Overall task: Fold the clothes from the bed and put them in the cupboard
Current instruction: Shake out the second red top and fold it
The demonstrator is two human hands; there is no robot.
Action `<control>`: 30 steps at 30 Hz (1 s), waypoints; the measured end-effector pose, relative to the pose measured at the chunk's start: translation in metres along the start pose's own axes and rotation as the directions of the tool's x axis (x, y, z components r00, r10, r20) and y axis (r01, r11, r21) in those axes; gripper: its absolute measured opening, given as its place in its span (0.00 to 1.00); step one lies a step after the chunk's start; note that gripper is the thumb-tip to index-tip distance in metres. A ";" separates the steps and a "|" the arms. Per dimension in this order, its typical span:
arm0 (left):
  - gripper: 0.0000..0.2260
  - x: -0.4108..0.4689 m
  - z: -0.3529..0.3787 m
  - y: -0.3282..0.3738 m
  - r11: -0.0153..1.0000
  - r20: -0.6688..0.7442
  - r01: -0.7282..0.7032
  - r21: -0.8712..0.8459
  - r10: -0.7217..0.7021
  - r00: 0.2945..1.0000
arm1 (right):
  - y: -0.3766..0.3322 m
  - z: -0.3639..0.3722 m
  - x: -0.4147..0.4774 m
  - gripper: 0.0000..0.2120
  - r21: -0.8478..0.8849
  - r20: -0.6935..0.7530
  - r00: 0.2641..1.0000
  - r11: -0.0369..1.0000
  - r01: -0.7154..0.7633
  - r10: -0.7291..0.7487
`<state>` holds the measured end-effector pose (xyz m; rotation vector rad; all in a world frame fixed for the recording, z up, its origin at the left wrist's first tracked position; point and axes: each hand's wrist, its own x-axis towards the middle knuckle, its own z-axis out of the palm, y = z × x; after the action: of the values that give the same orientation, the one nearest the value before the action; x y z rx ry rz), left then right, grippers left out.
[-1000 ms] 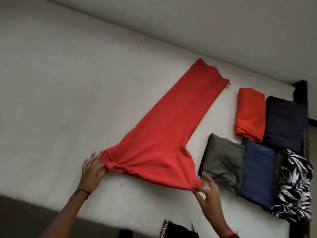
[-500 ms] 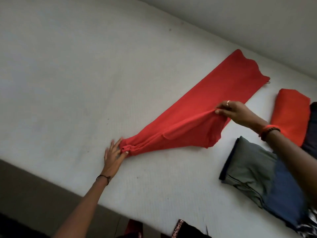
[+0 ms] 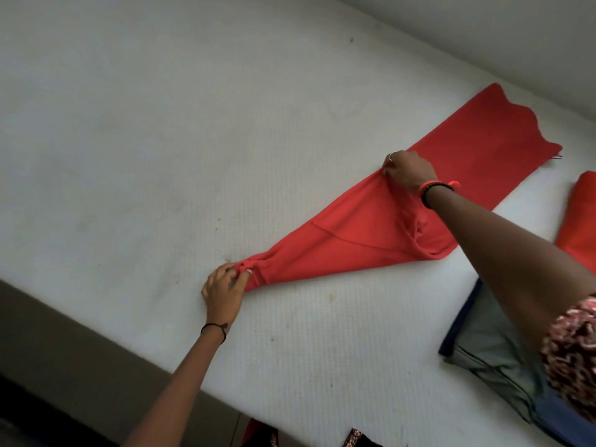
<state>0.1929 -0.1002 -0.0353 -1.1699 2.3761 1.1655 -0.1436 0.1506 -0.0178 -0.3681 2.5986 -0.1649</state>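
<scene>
Now, mid-fold. Grip of the left hand: thumb and fingertips closed in a pinch on the gathered narrow end of the red garment, pinning it to the bed near the front edge. This is judged to be an anchor, so that the cloth cannot slide while the other hand pulls.

Grip of the right hand: fingers curled tight round a raised bunch of the same cloth at its far long edge, roughly midway along the piece. Between the two hands the fabric is drawn into a taut ridge, and a loose pouch sags beneath the right forearm. The hold suggests that the wide seat portion is being carried across onto the leg, narrowing the garment to one strip before it is doubled along its length.

Beyond the right hand the leg lies flat and smooth, running diagonally towards the far right corner of the bed, with its wavy hem close to the far edge.

Finished pieces lie towards the right edge, well apart from the left hand. They are an orange-red folded garment, a grey-green folded garment partly hidden by the right arm, and a blue folded garment touching it. They are presumably parked clear of the folding area until carried off. The cupboard is not in view.
</scene>
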 end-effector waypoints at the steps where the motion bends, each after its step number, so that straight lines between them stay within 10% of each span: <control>1: 0.27 0.002 -0.002 0.002 1.000 0.011 0.025 -0.015 -0.024 1.000 | -0.002 0.005 -0.002 0.11 -0.004 -0.052 0.999 1.000 -0.005 0.005; 7: 0.18 0.001 -0.021 0.020 0.978 0.161 0.081 -0.194 -0.050 0.986 | -0.041 0.052 -0.070 0.23 -0.015 -0.446 0.882 0.986 0.164 -0.153; 13: 0.14 0.001 -0.032 0.029 0.941 0.130 0.146 -0.306 -0.111 0.985 | -0.123 0.145 -0.196 0.47 -0.016 -0.192 0.831 0.849 0.529 -0.522; 30: 0.17 -0.076 -0.068 0.071 0.981 0.504 -0.072 0.181 -0.029 0.863 | -0.158 0.165 -0.294 0.33 0.457 -0.310 0.938 0.841 0.289 -0.154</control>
<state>0.1966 -0.0841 0.0877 -0.6674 2.0397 1.0559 0.2210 0.0770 0.0059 -0.4829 2.6265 -1.0107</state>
